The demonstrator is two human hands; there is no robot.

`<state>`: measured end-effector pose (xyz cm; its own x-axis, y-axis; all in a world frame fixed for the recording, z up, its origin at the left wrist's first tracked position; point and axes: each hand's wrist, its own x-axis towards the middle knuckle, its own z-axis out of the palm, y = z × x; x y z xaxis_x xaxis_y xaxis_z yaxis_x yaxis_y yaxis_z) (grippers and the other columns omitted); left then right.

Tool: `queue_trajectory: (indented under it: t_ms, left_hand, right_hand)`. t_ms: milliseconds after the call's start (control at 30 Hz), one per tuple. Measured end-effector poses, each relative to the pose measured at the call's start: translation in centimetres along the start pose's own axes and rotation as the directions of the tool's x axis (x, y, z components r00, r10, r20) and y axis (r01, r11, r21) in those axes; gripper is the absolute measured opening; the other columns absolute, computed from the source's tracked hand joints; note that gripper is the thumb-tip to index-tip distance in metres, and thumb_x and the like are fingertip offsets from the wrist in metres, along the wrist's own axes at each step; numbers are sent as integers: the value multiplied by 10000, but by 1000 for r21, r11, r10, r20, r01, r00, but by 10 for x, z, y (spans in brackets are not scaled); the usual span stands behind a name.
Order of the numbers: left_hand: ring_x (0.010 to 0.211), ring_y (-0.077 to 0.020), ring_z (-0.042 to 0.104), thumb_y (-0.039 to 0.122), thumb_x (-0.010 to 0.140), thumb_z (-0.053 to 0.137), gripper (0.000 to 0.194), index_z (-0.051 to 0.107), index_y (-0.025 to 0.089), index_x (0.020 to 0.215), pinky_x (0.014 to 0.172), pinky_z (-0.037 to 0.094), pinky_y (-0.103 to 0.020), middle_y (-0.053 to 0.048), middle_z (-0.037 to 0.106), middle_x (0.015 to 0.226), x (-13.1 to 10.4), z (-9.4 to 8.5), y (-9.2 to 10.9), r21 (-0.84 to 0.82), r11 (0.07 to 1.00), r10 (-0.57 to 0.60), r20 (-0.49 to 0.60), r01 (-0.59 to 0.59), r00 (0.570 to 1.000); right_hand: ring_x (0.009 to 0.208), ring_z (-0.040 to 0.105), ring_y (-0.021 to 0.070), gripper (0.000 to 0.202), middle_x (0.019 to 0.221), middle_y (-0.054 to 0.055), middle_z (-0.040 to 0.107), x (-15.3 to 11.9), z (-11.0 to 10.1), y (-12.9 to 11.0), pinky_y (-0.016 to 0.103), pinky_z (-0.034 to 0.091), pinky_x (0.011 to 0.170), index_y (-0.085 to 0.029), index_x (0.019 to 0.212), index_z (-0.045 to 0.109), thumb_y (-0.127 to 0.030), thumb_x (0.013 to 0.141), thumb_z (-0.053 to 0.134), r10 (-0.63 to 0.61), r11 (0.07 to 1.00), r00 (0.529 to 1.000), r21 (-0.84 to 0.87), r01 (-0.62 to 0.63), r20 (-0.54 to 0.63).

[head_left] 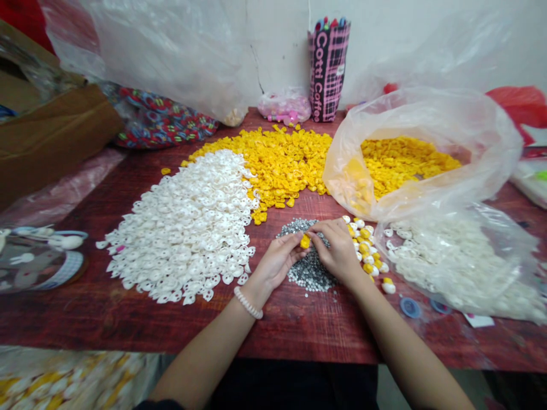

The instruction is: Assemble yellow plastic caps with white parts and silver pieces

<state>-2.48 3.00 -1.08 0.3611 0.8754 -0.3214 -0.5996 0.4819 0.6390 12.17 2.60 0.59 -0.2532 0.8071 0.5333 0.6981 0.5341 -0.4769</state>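
Yellow pc [305, 241] is pinched now btwn thumb and fingers of the L hand [277, 257], the grip closed down narrow on it. From the other side it's met by the R hand [338, 250], whose fingertips are held right up to it, touching or nearly so; whether anything small is gripped there too can't be told. So the pc is placed btwn both hands, approx. equally near each, its R side faced by the R fingertips. Its long axis can't be made out, too small. Beneath, grey bits [311, 276] are heaped on the red-brown table [299, 336], partly hidden by both hands. Over L, white pcs [183, 233] are spread wide; beyond, yellow pcs [282, 165] are piled, w/ more seen at the mouth of the clear bag [491, 125]. Just beside the R hand, yellow-and-white pcs [363, 249] are clustered, w/ the bag of white pcs [508, 225] laid farther R.
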Motion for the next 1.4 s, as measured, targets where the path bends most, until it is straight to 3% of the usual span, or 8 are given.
queue_trajectory:
  t_ms: [900,1033,1100,1200,1267,1300,1333,1400]
  left_hand:
    - [596,-73,592,236,672,735,147,683,109,725,589,498,-169,-16,651,681,1,-1,0,10,1000,17,-12,-17,1000]
    - [610,-85,604,245,671,736,168,673,107,743,600,505,-183,-26,662,700,0,0,3,-36,999,15,-14,-15,1000]
    - [612,-91,611,252,684,727,172,668,102,744,603,509,-188,-37,667,704,0,0,5,-51,999,5,-6,-5,1000]
    - [614,-91,616,250,714,703,167,664,90,747,599,510,-179,-55,675,715,1,-1,9,-77,997,-8,3,8,1000]
    - [626,-90,620,233,730,688,151,664,87,755,598,511,-171,-60,678,726,2,-2,10,-110,994,-15,4,15,1000]
    - [637,-93,623,224,735,683,141,664,87,760,604,515,-173,-61,678,733,2,-2,10,-127,992,-17,7,18,1000]
    - [648,-95,626,213,737,681,130,664,87,764,613,520,-177,-60,679,742,2,-2,11,-144,989,-18,12,20,1000]
    - [667,-98,629,200,737,679,120,664,86,773,635,528,-185,-59,679,758,1,-2,11,-170,985,-20,27,25,999]
  right_hand:
    - [826,564,190,174,908,55,682,-4,0,2,354,412,771,-202,936,649,-208,873,488,-47,997,999,-56,48,19]
    - [859,595,190,200,913,43,688,-3,-17,2,370,419,804,-224,977,652,-227,883,476,5,998,996,-65,-11,-93]
    - [896,603,195,225,924,46,684,2,-36,16,384,420,832,-230,998,642,-260,903,440,94,986,960,-111,-127,-264]
    - [895,605,198,312,984,82,668,21,-73,59,360,451,783,-197,1077,603,-337,922,371,237,913,848,-190,-361,-474]
    - [898,604,187,373,1061,132,645,39,-96,97,308,457,738,-140,1111,586,-348,916,345,314,840,857,-302,-451,-408]
    - [902,606,182,392,1076,158,638,48,-104,115,291,452,732,-108,1106,592,-328,914,331,372,779,872,-404,-480,-318]
    - [923,606,188,388,1078,168,639,56,-110,131,295,442,752,-93,1114,591,-298,908,333,433,707,881,-533,-464,-192]
    - [902,617,224,280,1031,165,665,69,-112,155,324,438,750,-108,1036,640,-237,838,491,474,676,876,-601,-427,-89]
